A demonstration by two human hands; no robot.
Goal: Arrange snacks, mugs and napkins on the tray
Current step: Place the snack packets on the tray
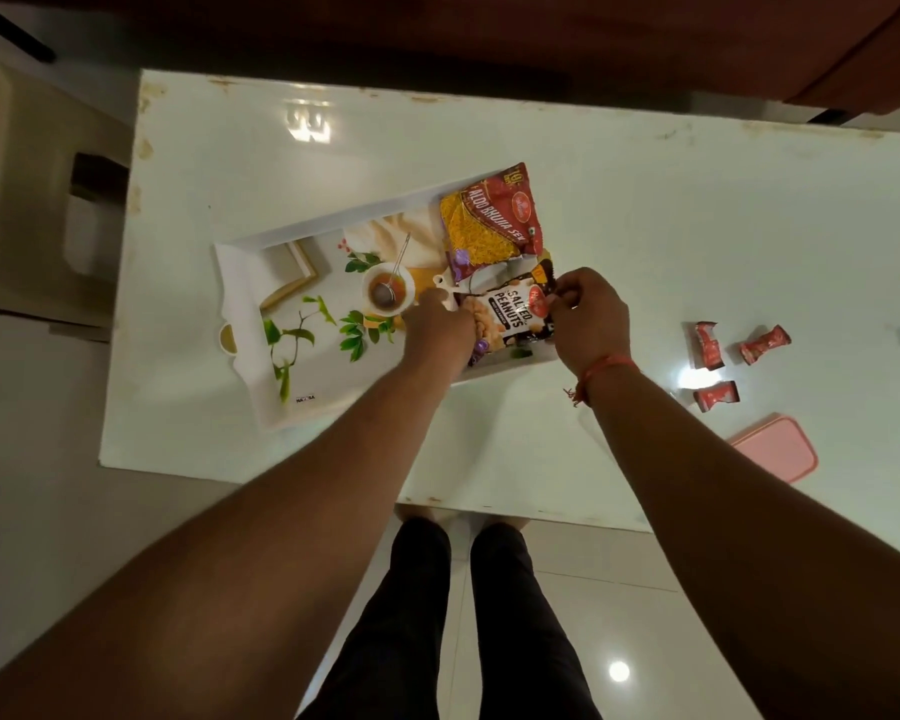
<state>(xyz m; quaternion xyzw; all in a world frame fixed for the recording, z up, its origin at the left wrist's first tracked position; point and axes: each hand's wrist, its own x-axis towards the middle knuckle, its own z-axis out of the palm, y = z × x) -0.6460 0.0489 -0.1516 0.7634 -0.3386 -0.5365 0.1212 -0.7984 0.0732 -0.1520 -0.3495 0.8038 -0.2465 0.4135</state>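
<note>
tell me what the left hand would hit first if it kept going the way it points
Probably nothing solid: the left hand points up-left across the white printed tray, whose teacup is only a printed picture. Its far raised rim would likely come first, though depth is unclear.

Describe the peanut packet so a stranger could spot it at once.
Start at the white printed tray on the white table. At its right end lie two snack packets. The salted peanuts packet is the nearer one, held by the left hand and right hand; it is black, while the aloo bhujia packet behind is red and yellow.
</note>
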